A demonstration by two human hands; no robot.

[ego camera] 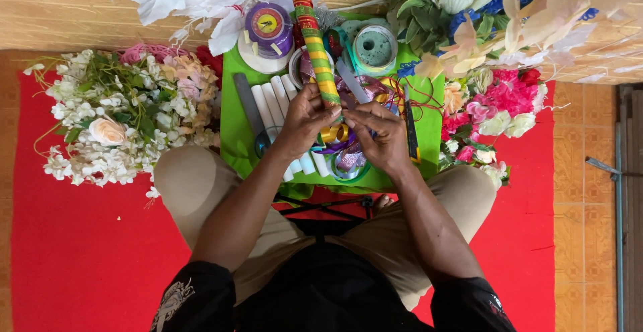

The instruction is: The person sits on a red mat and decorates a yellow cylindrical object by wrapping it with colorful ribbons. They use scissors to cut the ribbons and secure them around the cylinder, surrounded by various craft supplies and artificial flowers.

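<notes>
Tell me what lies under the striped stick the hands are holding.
Under the striped stick lie a green tray with ribbon rolls and white sticks. Both the left hand and right hand cover its lower end.

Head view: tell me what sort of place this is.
Probably a home floor set up for craft work. The person sits on a red mat beside tiled floor, with artificial flowers and ribbon spools on a green tray. The left hand holds a ribbon-wrapped stick.

white flower bunch (114, 124), purple ribbon spool (268, 27), red mat (80, 258)
</notes>
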